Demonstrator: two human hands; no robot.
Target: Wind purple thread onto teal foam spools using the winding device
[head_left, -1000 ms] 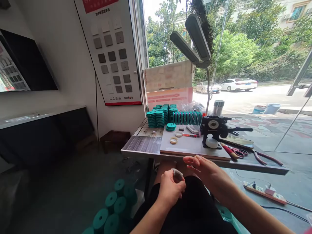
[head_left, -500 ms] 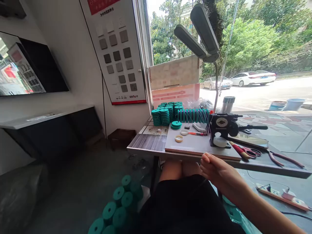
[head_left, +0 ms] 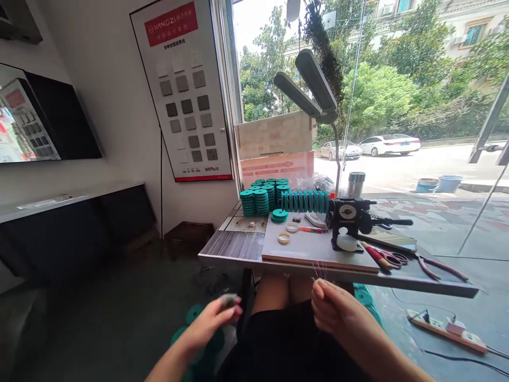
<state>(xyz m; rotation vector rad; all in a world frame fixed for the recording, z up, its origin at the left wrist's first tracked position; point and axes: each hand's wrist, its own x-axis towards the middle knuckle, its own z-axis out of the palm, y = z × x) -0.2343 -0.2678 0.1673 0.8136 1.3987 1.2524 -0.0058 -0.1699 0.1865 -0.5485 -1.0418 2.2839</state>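
Several thin wire ends (head_left: 319, 269) stick up from the pinched fingers of my right hand (head_left: 336, 307), just in front of the table edge. My left hand (head_left: 214, 318) is raised to the left of my lap, thumb and fingers close together around something small and greyish that I cannot make out. On the table, a row of green spools (head_left: 305, 201) wound with wire sits on a black winding machine (head_left: 348, 212) with a dial and a handle. Flat green discs (head_left: 279, 215) lie near the board's back left corner.
Stacked green spools (head_left: 261, 201) stand at the back left of the table (head_left: 234, 244). Tape rolls (head_left: 283, 238), scissors (head_left: 393, 258) and pliers (head_left: 431, 268) lie about. A lamp (head_left: 318, 85) rises behind. A power strip (head_left: 447, 331) is at the lower right, more green spools (head_left: 194, 313) at the lower left.
My left hand has come into view at the lower left. My right hand has moved slightly left and down in the view, and wire ends now show above it. The view has shifted.
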